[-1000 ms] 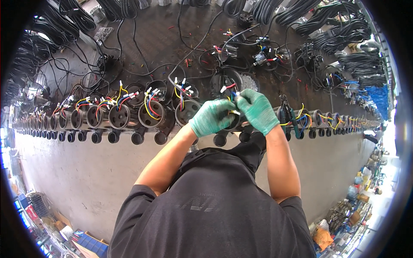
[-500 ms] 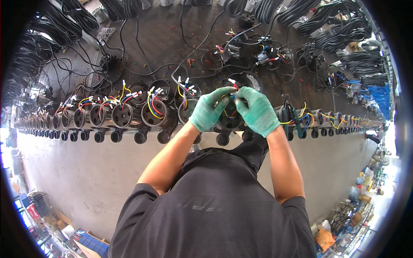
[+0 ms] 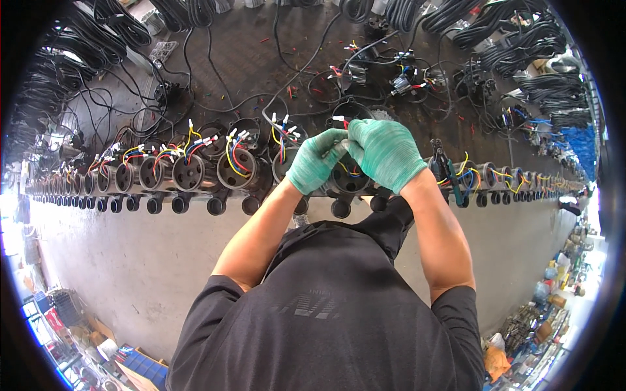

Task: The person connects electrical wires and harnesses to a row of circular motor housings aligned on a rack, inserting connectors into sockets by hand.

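Both my hands wear green gloves and meet over one round black motor housing. My left hand is closed, thumb and fingertips pinching thin coloured wires from that housing. My right hand closes on the same wires, its fingertips touching the left ones; the back of the hand hides the exact grip. A red wire with a white connector sticks up just beyond the fingers. Yellow and blue wires show inside the housing below them. Right of my right hand, wire pliers with dark green handles lean on the row.
A long row of similar housings runs both ways along the table's near edge, many with wire bundles standing up. On the dark tabletop lie black cables, wired parts and red scraps. Coiled cables line the far side.
My right hand has rolled over and shifted slightly left and up, showing more of its back. The red wire's white connector now points left. My left hand stays almost in place.
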`<state>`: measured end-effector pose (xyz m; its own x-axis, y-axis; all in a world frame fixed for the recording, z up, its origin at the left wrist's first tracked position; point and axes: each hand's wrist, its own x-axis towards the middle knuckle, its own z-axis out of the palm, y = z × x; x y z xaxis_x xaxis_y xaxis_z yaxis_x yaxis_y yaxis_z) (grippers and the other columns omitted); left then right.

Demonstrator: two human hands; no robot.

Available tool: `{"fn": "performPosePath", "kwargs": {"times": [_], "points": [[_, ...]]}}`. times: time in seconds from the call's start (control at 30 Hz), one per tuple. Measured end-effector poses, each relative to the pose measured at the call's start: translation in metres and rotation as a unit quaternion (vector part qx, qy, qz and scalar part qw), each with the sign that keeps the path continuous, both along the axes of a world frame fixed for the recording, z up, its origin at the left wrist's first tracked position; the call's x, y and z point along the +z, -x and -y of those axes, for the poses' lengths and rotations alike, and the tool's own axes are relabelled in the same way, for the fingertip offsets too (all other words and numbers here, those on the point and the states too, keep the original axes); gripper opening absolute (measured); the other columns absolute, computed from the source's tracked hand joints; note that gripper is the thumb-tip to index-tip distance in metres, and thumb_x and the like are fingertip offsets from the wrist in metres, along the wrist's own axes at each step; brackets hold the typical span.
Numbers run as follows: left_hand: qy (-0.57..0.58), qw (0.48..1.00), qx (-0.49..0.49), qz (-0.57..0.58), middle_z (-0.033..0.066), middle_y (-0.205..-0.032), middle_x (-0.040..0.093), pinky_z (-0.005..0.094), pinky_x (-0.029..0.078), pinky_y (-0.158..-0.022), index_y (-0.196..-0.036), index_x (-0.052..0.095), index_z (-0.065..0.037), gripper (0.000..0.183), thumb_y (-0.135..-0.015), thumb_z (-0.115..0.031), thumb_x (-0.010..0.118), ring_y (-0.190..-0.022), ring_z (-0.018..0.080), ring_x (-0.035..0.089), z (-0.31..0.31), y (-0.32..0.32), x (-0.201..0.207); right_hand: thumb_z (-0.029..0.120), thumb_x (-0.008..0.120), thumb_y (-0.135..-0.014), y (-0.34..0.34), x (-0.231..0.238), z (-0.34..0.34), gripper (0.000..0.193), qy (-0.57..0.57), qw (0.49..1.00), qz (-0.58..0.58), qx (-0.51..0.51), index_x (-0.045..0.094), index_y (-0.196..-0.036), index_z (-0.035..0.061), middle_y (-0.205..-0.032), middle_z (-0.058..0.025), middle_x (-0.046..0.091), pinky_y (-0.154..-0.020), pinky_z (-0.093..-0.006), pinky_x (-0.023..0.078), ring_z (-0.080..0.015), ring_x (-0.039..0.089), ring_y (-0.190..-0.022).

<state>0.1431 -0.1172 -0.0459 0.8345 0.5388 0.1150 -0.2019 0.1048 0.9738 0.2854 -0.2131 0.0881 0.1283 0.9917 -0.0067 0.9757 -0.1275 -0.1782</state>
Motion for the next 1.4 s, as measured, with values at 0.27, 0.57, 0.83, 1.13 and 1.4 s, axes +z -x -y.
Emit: {"fn": "performPosePath", "kwargs": {"times": [0.27,0.57,0.83,1.13,1.4], "points": [[-0.071,0.994,0.085,-0.017,0.0014,-0.104,0.075,0.0286,0.054,-0.084,-0.125,0.068,-0.005,0.019,-0.107,-0.011,0.065,-0.093,0.0071,0.061,0.004,-0.002,0.001,0.027,0.073,-0.097,0.003,-0.013,0.016,0.024,-0.147,0.953,-0.23,-0.129,0.07,-0.09,0.0042,-0.081,-0.0203,0.072,-0.07,-0.0499,0.056,-0.0401,0.072,-0.075],[-0.069,0.995,0.071,-0.005,0.005,-0.109,0.075,0.0311,0.055,-0.093,-0.124,0.066,-0.005,0.02,-0.11,-0.018,0.061,-0.102,0.0108,0.066,0.006,-0.003,0.009,0.018,0.069,-0.096,0.021,-0.09,0.035,0.02,-0.017,0.949,-0.241,-0.203,0.073,-0.105,0.0001,-0.09,-0.029,0.07,-0.07,-0.0501,0.054,-0.049,0.068,-0.082],[-0.003,0.995,0.094,-0.02,0.0053,-0.109,0.074,0.0296,0.055,-0.089,-0.123,0.068,-0.006,0.017,-0.108,-0.013,0.063,-0.1,0.0104,0.065,0.009,-0.007,0.01,0.004,0.063,-0.095,0.023,-0.083,0.063,0.011,-0.066,0.867,-0.447,-0.211,0.069,-0.103,-0.0027,-0.074,-0.0046,0.068,-0.055,-0.0276,0.051,-0.0082,0.064,-0.062],[-0.171,0.98,0.07,-0.068,0.0124,-0.099,0.079,0.0321,0.06,-0.079,-0.122,0.069,-0.006,0.018,-0.104,-0.007,0.065,-0.09,0.0174,0.077,0.01,-0.012,-0.001,0.007,0.071,-0.099,0.018,-0.07,0.069,0.009,-0.228,0.901,-0.347,-0.123,0.068,-0.105,0.0009,-0.081,-0.0047,0.068,-0.059,-0.0266,0.05,-0.0051,0.06,-0.068],[-0.224,0.969,0.099,-0.035,0.0175,-0.086,0.075,0.0386,0.056,-0.063,-0.118,0.069,-0.009,0.019,-0.099,-0.008,0.071,-0.07,0.0325,0.074,0.013,-0.016,-0.006,0.002,0.06,-0.103,-0.006,-0.037,0.073,0.01,0.017,0.743,-0.639,-0.2,0.058,-0.113,0.005,-0.094,-0.0071,0.073,-0.065,-0.0279,0.057,-0.0138,0.073,-0.079]]}}
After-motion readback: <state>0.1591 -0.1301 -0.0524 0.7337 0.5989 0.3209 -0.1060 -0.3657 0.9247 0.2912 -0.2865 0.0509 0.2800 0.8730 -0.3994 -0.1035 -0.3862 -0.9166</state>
